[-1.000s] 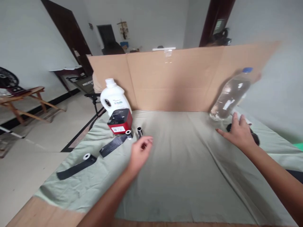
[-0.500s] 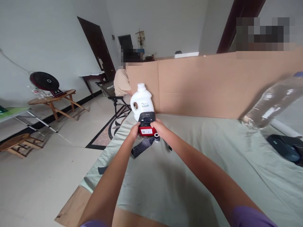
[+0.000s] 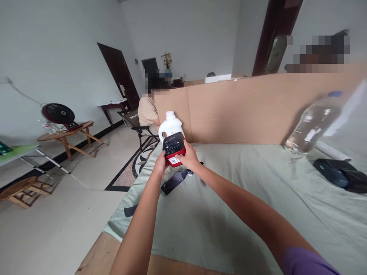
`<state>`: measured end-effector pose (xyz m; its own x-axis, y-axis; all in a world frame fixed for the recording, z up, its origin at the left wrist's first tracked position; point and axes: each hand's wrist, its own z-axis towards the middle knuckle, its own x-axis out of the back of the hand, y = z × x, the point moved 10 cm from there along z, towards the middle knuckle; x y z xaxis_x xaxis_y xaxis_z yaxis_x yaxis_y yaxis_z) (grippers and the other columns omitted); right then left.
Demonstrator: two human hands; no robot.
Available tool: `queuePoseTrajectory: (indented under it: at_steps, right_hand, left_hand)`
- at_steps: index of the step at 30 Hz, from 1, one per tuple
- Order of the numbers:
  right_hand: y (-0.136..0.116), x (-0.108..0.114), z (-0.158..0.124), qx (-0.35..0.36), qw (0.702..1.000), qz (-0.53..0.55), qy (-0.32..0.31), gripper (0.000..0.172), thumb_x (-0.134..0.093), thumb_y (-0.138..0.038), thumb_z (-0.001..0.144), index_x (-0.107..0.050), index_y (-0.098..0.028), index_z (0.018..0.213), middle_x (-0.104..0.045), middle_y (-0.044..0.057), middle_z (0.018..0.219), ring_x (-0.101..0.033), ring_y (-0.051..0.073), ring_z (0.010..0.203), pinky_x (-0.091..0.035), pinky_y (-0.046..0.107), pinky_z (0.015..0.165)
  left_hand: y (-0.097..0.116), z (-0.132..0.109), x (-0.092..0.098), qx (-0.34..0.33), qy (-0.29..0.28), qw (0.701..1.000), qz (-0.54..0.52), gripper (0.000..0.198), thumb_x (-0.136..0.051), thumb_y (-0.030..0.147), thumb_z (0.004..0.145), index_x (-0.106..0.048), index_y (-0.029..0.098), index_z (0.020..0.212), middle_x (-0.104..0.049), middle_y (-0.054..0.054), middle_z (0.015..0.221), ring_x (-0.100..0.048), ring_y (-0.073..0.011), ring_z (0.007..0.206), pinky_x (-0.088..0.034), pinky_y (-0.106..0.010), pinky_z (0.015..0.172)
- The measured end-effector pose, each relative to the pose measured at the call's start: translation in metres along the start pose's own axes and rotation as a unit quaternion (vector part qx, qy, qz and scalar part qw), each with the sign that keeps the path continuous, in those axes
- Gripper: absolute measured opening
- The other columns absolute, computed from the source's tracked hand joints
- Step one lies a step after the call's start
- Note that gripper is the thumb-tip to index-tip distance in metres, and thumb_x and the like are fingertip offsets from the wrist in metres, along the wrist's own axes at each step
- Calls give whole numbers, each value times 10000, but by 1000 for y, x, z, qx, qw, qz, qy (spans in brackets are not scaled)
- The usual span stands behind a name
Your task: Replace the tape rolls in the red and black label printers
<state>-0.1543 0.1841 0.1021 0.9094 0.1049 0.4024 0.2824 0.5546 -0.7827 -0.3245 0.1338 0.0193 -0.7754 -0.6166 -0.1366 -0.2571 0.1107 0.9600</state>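
Note:
Both hands hold a red-and-black boxy device (image 3: pixel 174 143) with a dark panel, small buttons and a white printed label on its red end. My left hand (image 3: pixel 161 165) grips its left side, fingers partly hidden underneath. Closed around the right side is my right hand (image 3: pixel 189 155), its thumb lying over the label end. Just behind the device a white jug with a handle (image 3: pixel 171 125) stands upright, its lower part covered from view. Below the hands, a dark strap (image 3: pixel 174 182) lies on the green cloth beside a small roll (image 3: pixel 189 172), partly hidden by my right wrist.
A cardboard panel (image 3: pixel 229 110) stands along the cloth's far edge (image 3: pixel 237 168). On the right are a large clear bottle (image 3: pixel 312 124) and a dark device (image 3: pixel 340 173). A seated person (image 3: pixel 147 110) is beyond the jug. A fan (image 3: pixel 59 113) rests on a wooden stool at left.
The device has been lifted and tilted, its front turned more towards me. My right thumb has shifted onto its label end. The view has tipped up slightly.

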Motion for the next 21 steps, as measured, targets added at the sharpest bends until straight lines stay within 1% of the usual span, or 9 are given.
queuePoseTrajectory:
  at_steps: [2, 5, 7, 8, 10, 12, 15, 18, 21]
  right_hand:
    - [-11, 42, -28, 55, 997, -36, 46, 750, -726, -353, 762, -486, -207, 1457, -540, 135, 1458, -518, 333, 1278, -383, 500, 1105]
    - [-3, 116, -87, 84, 987, -60, 124, 739, -708, -418, 809, -467, -240, 1484, -551, 126, 1412, -499, 321, 1287, -354, 504, 1130]
    - [17, 164, -128, 66, 982, -64, 163, 760, -712, -453, 817, -446, -250, 1499, -543, 126, 1393, -479, 316, 1297, -364, 511, 1131]
    - [30, 186, -147, 50, 981, -64, 175, 780, -714, -477, 818, -430, -254, 1509, -534, 125, 1398, -469, 316, 1306, -370, 518, 1130]
    - [59, 224, -178, 9, 979, -64, 191, 816, -714, -520, 818, -405, -259, 1527, -525, 121, 1411, -454, 320, 1324, -381, 534, 1128]
    - [88, 253, -203, -36, 976, -62, 205, 834, -719, -541, 812, -403, -264, 1532, -527, 120, 1421, -452, 327, 1337, -389, 545, 1129]
    - [117, 273, -225, -70, 975, -38, 209, 823, -722, -542, 813, -411, -280, 1528, -521, 118, 1448, -464, 333, 1357, -399, 556, 1132]
    - [128, 272, -234, -76, 977, -10, 201, 803, -731, -521, 815, -417, -295, 1519, -518, 114, 1466, -490, 335, 1358, -411, 570, 1129]
    - [128, 267, -236, -82, 977, -2, 195, 770, -741, -485, 821, -431, -313, 1504, -504, 106, 1489, -496, 330, 1362, -416, 565, 1133]
  left_hand:
    - [1, -32, -19, -26, -22, 999, 21, 336, -473, 404, 975, -669, 160, 1095, -767, -84, 959, -732, -197, 799, -593, -325, 792]
    - [-11, -94, -72, -105, -91, 987, 81, 362, -472, 424, 970, -694, 156, 1070, -761, -116, 1064, -730, -246, 956, -570, -379, 905]
    - [-22, -140, -113, -192, -119, 965, 133, 359, -483, 416, 974, -691, 186, 1155, -734, -104, 1201, -682, -247, 1124, -498, -370, 1034]
    - [-31, -161, -132, -218, -127, 955, 158, 389, -480, 431, 979, -670, 203, 1230, -730, -99, 1216, -673, -249, 1144, -483, -370, 1049]
    - [-52, -194, -169, -242, -154, 935, 206, 464, -470, 486, 987, -618, 228, 1342, -758, -95, 1124, -703, -261, 1051, -504, -378, 1001]
    - [-72, -216, -200, -248, -191, 919, 237, 519, -462, 534, 985, -589, 232, 1388, -774, -94, 1016, -722, -269, 925, -535, -378, 921]
    - [-93, -231, -225, -268, -219, 904, 252, 585, -497, 540, 970, -519, 220, 1460, -763, -112, 1086, -716, -294, 966, -538, -392, 920]
    - [-107, -231, -228, -272, -213, 901, 263, 653, -535, 514, 959, -431, 211, 1527, -729, -126, 1209, -691, -318, 1082, -517, -423, 982]
    - [-117, -226, -224, -266, -205, 900, 277, 678, -535, 477, 964, -368, 206, 1564, -706, -122, 1268, -669, -311, 1137, -497, -426, 1022]
